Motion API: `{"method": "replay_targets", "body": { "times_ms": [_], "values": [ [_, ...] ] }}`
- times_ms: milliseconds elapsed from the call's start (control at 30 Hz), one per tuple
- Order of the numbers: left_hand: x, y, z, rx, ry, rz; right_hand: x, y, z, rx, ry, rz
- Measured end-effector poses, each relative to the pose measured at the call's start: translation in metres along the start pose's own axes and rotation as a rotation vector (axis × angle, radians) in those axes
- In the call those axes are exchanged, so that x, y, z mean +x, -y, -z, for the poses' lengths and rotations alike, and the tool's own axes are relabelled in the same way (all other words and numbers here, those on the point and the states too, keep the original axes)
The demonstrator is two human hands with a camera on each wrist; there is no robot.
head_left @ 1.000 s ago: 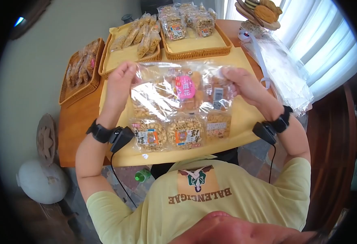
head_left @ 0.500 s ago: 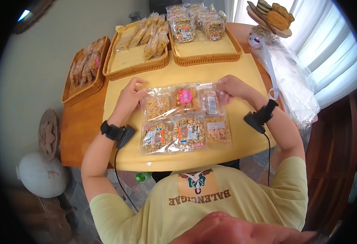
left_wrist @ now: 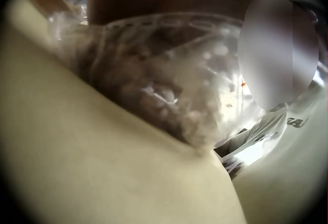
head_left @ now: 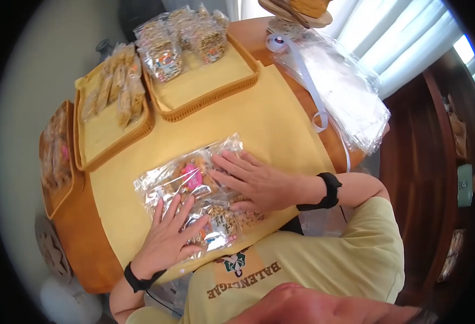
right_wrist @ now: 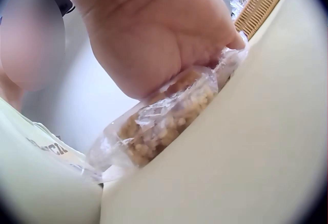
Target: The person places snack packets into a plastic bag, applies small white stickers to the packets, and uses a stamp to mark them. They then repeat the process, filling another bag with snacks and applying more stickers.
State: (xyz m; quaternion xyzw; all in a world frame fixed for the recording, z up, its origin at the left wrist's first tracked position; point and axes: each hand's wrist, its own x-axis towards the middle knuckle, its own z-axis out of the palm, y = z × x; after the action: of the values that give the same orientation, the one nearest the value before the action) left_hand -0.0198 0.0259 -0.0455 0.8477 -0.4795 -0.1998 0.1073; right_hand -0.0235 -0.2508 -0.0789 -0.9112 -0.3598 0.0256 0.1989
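Note:
A clear plastic bag (head_left: 164, 175) of small wrapped snack packs lies flat on the yellow cloth. Through the film a pink label (head_left: 192, 177) shows on one pack. My left hand (head_left: 164, 237) rests on the bag's near left part, fingers spread. Across its right side lies my right hand (head_left: 256, 183), fingers also straight and apart, covering some packs. The right wrist view has the palm right over the bag's edge, with pale, lumpy snacks (right_wrist: 169, 126) inside. Close up and blurred, the bag's rim (left_wrist: 174, 21) fills the left wrist view.
Three wicker baskets stand along the back and left: one with bagged nut-like cakes (head_left: 164, 59), one with long bagged snacks (head_left: 124, 92), one with brown packs (head_left: 56, 146). At the right edge are a stack of clear bags (head_left: 340, 92) and a white ribbon (head_left: 305, 70).
Both hands held the bag by its top corners; it came down onto the cloth, and the hands now lie spread on top of it. The head view has turned and tilted.

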Motion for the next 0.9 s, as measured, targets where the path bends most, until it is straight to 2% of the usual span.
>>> {"method": "replay_targets", "body": {
  "times_ms": [33, 167, 233, 367, 433, 467, 533, 600, 633, 700, 733, 800, 833, 900],
  "values": [
    [0.000, 0.000, 0.000, -0.005, 0.013, -0.019, -0.002, -0.001, -0.002, 0.010, -0.053, 0.024],
    [-0.001, 0.000, -0.002, -0.023, 0.010, 0.020, -0.008, -0.002, 0.006, 0.085, -0.008, -0.009],
    [-0.002, 0.001, -0.004, -0.030, -0.004, 0.028, -0.014, -0.009, 0.014, 0.220, 0.044, 0.036],
    [-0.002, 0.003, -0.003, -0.003, -0.020, 0.053, -0.039, -0.030, 0.022, 0.382, 0.011, 0.138],
    [-0.002, 0.006, -0.002, -0.024, -0.027, 0.016, -0.052, -0.024, 0.047, 0.425, 0.105, -0.197],
    [-0.003, 0.004, -0.001, -0.044, -0.041, 0.018, -0.059, -0.027, 0.053, 0.407, 0.107, -0.171],
    [-0.004, 0.005, -0.003, -0.059, -0.083, 0.029, -0.072, -0.040, 0.066, 0.035, -0.160, -0.243],
    [-0.006, 0.003, -0.004, -0.090, -0.101, 0.036, -0.085, -0.059, 0.075, -0.282, -0.293, -0.371],
    [-0.007, 0.002, -0.002, -0.126, -0.121, 0.037, -0.092, -0.071, 0.077, -0.280, -0.289, -0.351],
    [-0.011, -0.003, -0.002, -0.168, -0.144, 0.052, -0.100, -0.090, 0.083, -0.498, -0.374, -0.405],
    [-0.014, -0.007, 0.000, -0.197, -0.174, 0.088, -0.102, -0.095, 0.086, -0.495, -0.371, -0.394],
    [-0.016, -0.023, 0.005, -0.194, -0.262, 0.144, -0.108, -0.102, 0.092, -0.422, -0.127, -0.562],
    [-0.017, -0.031, 0.008, -0.193, -0.260, 0.145, -0.110, -0.109, 0.095, -0.419, -0.127, -0.563],
    [-0.021, -0.046, 0.013, -0.169, -0.303, 0.208, -0.113, -0.123, 0.097, -0.412, -0.123, -0.443]
  ]
}}
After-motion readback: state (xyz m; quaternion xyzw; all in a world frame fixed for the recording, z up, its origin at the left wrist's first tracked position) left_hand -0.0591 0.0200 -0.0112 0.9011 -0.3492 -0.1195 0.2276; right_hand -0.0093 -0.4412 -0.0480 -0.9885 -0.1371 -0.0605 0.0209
